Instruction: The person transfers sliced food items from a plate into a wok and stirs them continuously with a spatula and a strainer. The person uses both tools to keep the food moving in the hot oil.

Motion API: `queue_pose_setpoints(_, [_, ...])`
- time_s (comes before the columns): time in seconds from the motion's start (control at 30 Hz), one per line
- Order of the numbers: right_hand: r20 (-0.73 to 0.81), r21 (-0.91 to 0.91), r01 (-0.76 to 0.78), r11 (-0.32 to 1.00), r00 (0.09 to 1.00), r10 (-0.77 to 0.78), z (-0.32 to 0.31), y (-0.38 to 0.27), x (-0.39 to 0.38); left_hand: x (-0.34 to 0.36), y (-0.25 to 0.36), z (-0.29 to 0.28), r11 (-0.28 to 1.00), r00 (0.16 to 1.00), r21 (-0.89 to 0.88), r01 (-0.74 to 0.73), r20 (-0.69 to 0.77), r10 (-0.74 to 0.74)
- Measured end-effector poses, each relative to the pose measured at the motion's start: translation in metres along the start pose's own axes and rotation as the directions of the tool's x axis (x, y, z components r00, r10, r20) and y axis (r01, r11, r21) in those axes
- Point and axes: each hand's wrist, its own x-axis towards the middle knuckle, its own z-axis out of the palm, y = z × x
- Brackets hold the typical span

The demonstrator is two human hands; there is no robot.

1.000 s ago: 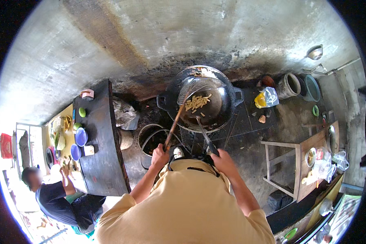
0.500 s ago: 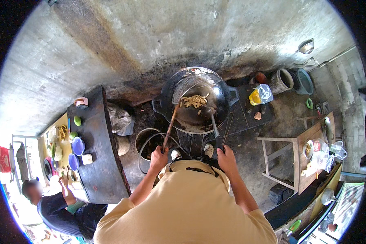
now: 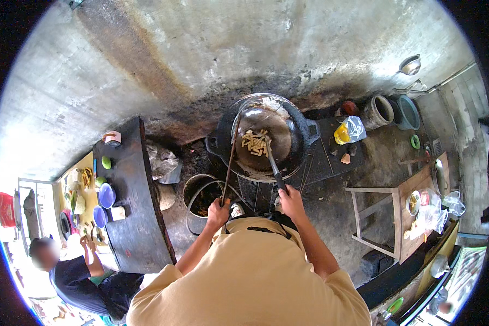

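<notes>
Just ahead of right hand (image 3: 292,200), wok (image 3: 296,157) holds food strips (image 3: 255,142)

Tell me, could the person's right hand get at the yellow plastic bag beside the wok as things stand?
Probably yes, but not freely: the right hand is closed on a dark-handled utensil reaching into the wok. The yellow bag lies on that side, nothing between them.

pot (image 3: 204,198) contents: too dark to tell | stick (image 3: 229,163) tip: hidden behind wok (image 3: 266,136) rim
</notes>
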Motion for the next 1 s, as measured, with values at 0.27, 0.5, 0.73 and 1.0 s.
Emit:
queue_pose_setpoints(0.27, [0.020, -0.541, 0.032, 0.840, 0.999, -0.024, 0.018, -0.014, 0.009, 0.011, 0.015, -0.022, 0.998, 0.999, 0.050, -0.029, -0.013, 0.030])
queue_pose_setpoints(0.5, [0.113, -0.750, 0.170, 0.639, 0.985, -0.129, -0.046, -0.018, -0.051, -0.007, 0.008, -0.031, 0.990, 1.000, 0.143, -0.020, -0.004, 0.021])
queue_pose_setpoints(0.73, [0.215, -0.840, 0.370, 0.396, 0.898, -0.384, -0.043, -0.018, -0.038, -0.001, 0.014, -0.028, 0.987, 0.998, 0.149, -0.057, 0.011, 0.056])
queue_pose_setpoints(1.0, [0.145, -0.908, 0.297, 0.296, 0.885, -0.442, -0.061, -0.028, -0.032, 0.037, 0.031, -0.014, 0.980, 0.992, 0.153, -0.126, 0.044, 0.121])
